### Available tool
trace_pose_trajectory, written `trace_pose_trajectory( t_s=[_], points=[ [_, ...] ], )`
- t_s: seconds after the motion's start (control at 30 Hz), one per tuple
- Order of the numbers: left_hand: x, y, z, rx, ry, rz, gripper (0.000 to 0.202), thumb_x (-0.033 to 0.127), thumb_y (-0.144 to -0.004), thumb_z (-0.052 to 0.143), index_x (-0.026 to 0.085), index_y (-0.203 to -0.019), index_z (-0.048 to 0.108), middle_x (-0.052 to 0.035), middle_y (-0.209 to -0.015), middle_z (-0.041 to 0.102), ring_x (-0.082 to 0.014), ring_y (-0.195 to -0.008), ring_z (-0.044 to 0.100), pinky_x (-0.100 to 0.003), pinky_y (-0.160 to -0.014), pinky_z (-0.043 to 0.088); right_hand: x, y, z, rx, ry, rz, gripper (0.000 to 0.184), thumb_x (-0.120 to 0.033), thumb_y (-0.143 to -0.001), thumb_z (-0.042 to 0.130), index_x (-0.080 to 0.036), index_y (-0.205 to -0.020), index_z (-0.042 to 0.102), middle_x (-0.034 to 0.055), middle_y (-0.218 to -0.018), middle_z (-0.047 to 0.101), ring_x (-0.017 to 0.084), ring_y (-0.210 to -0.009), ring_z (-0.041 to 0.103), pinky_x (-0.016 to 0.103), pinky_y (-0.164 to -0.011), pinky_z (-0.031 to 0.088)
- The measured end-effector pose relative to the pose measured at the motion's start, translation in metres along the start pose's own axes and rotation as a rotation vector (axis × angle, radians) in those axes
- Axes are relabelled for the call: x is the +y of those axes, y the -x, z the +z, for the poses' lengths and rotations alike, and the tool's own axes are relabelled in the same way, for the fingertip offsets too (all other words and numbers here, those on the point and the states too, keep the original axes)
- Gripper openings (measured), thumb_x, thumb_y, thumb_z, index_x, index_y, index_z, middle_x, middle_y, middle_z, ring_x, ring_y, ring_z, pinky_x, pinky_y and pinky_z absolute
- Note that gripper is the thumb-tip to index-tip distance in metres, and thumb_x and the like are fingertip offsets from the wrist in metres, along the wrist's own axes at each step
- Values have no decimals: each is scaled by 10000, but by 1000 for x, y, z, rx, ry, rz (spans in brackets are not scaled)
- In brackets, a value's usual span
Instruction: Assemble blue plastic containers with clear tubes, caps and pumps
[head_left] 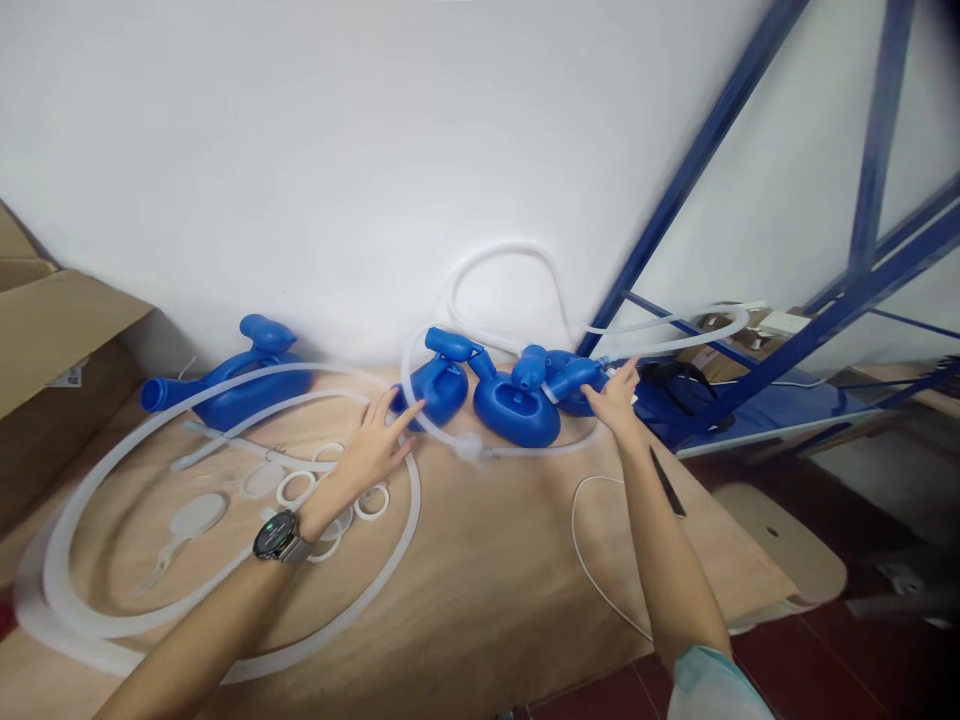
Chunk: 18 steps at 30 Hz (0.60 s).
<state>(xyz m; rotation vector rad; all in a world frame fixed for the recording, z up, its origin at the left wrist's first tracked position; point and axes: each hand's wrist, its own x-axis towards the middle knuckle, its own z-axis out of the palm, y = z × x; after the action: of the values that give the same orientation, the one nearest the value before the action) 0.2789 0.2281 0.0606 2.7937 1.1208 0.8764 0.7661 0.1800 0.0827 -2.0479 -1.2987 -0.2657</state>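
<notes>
My left hand (379, 440) has its fingers spread beside a blue plastic bottle (442, 398) with a wide neck; whether the fingertips touch it I cannot tell. My right hand (615, 398) is at the blue bottle farthest right (574, 378), thumb and fingers apart around its neck end, where a small clear part shows. Between the hands lies another blue bottle (517, 425) with a hollow handle. A fourth blue bottle (251, 395) lies at the left by the wall. A clear hose (409, 525) coils widely under and around my left forearm.
White rings (296, 488) and a translucent round cap (199, 515) lie on the wooden table (495, 570). More hose (517, 247) loops against the wall. A cardboard box (67, 340) stands at left, a blue metal rack (712, 120) at right. A thin white cord (576, 530) crosses the table.
</notes>
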Motion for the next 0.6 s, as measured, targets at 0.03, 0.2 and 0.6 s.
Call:
trace_pose_trajectory(
  t_s=[0.03, 0.2, 0.6],
  points=[
    [-3, -2, 0, 4, 14, -8, 602, 273, -1013, 569, 280, -1607, 474, -215, -1645, 367, -420, -1509, 399, -635, -1183, 398, -16, 12, -5, 86, 16, 5, 1161, -442, -837, 627, -41, -1676, -69, 338, -1665, 161, 527, -1572, 230, 714, -1236, 268],
    [-18, -10, 6, 13, 91, -35, 646, 300, -999, 570, 215, -1620, 415, -216, -1609, 394, -393, -1484, 434, -600, -1187, 431, -75, 47, -20, 24, 163, -215, 705, -515, -986, 539, -263, -1632, 410, 192, -1689, 286, 501, -1575, 218, 764, -1237, 176],
    [-32, -8, 12, -12, 159, 19, 749, 301, -981, 585, 170, -1666, 312, -242, -1652, 326, -409, -1547, 359, -606, -1237, 382, -5, -46, 4, -162, 9, -141, 681, -585, -1023, 472, -176, -1567, 514, 188, -1781, 99, 465, -1649, -22, 684, -1294, 147]
  ],
)
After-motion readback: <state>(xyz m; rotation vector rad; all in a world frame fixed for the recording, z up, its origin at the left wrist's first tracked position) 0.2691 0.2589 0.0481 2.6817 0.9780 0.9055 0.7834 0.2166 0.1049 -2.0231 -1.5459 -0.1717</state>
